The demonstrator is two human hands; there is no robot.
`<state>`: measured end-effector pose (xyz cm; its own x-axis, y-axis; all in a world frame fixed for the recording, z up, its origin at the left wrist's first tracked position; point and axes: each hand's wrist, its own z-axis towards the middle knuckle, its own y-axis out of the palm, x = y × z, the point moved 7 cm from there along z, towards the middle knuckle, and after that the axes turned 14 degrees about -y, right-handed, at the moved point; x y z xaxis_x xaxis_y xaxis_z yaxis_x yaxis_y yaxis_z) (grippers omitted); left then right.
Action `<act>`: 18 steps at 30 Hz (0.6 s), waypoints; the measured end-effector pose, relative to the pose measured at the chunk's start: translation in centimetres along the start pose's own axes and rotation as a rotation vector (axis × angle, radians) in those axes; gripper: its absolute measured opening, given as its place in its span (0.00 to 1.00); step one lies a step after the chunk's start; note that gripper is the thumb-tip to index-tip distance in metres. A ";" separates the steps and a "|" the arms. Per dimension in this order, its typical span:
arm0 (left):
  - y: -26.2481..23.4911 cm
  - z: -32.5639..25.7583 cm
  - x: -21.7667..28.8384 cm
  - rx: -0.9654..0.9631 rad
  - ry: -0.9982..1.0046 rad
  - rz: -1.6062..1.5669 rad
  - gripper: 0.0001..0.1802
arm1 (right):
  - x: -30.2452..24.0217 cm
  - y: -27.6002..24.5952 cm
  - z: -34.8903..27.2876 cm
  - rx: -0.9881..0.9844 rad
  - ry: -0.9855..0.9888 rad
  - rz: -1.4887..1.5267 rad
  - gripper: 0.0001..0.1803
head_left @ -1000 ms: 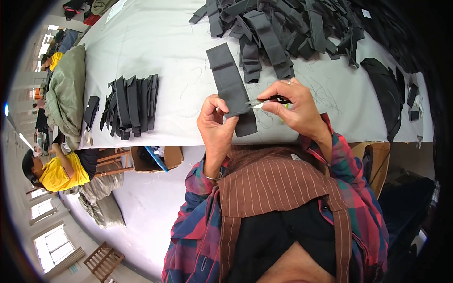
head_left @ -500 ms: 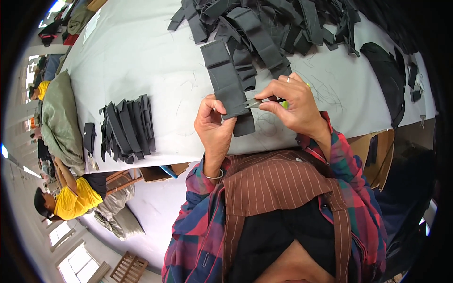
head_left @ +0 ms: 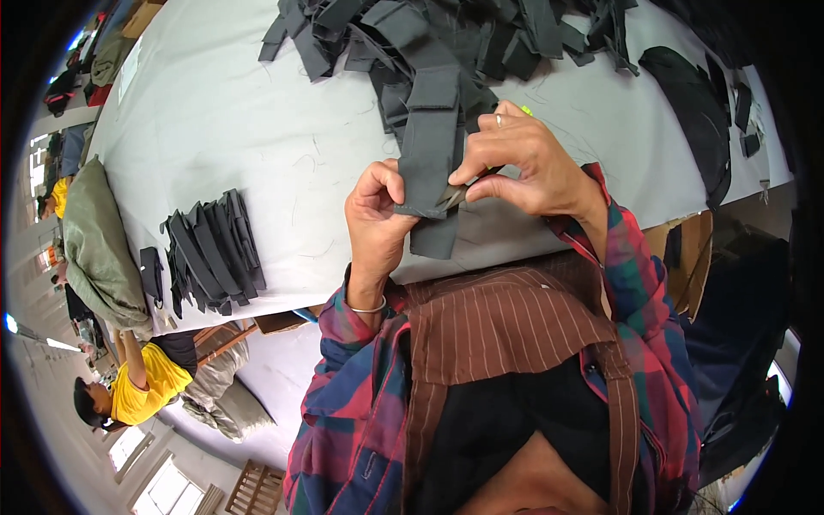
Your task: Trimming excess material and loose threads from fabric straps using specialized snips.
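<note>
Strip (head_left: 429,159) upright now — left grip (head_left: 375,210) tight on it, right grip (head_left: 534,163) on snips (head_left: 453,198) — carton (head_left: 698,257), dark contents (head_left: 674,248)

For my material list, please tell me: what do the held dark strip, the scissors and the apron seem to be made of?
Strip: matte dark grey fabric, as creases and little shine suggest; the fibre cannot be told.
Scissors: blades likely metal, judging by their stiff points and grey sheen.
Apron: matte brown cloth, perhaps cotton, with thin pale stripes and soft folds.

Dark grey fabric strip (head_left: 429,150), creased crosswise; pointed snips (head_left: 453,197) slanting at right edge.
</note>
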<state>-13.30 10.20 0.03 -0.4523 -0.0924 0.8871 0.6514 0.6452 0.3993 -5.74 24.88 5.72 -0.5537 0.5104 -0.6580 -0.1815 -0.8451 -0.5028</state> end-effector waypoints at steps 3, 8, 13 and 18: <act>1.2 -0.1 -0.3 -0.020 -0.029 -0.014 0.17 | -0.7 -0.9 -0.6 -0.001 -0.024 -0.002 0.10; 3.4 -0.7 -0.3 -0.015 0.000 0.022 0.17 | -2.3 -1.8 -1.4 -0.039 -0.003 0.067 0.10; 4.4 -2.1 0.4 0.046 0.085 0.112 0.17 | -2.7 -3.4 -2.8 0.025 0.046 0.068 0.10; 5.8 -3.7 0.9 0.103 0.096 0.108 0.17 | -4.4 -3.5 -3.1 -0.015 -0.048 -0.012 0.08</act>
<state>-7.69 11.04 4.04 -0.3192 -0.0869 0.9437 0.6252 0.7291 0.2786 -0.17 26.10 8.60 -0.5899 0.5118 -0.6245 -0.1761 -0.8364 -0.5191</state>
